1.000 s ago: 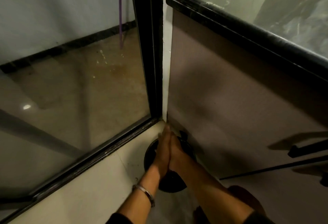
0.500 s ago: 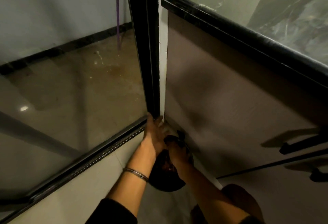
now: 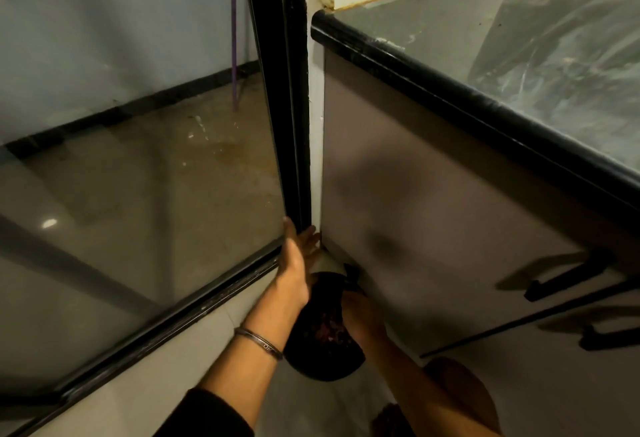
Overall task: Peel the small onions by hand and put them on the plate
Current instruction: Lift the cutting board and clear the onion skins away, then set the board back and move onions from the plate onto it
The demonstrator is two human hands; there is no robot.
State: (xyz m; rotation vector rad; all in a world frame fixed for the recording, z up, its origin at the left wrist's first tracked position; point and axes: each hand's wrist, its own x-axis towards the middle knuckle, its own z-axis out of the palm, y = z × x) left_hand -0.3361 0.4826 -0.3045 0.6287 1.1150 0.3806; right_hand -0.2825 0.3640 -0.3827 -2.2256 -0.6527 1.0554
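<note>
Home kitchen corner, dark-edged countertop point(image 3: 450, 97), cabinet doors with black handles point(image 3: 561, 279), tiled floor point(image 3: 138, 384), glass door point(image 3: 138, 177)

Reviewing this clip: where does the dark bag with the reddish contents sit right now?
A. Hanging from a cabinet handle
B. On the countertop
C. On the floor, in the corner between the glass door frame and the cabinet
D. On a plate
C: the dark bag sits low on the floor by the glass door frame and cabinet, between the left hand and right hand.
</note>
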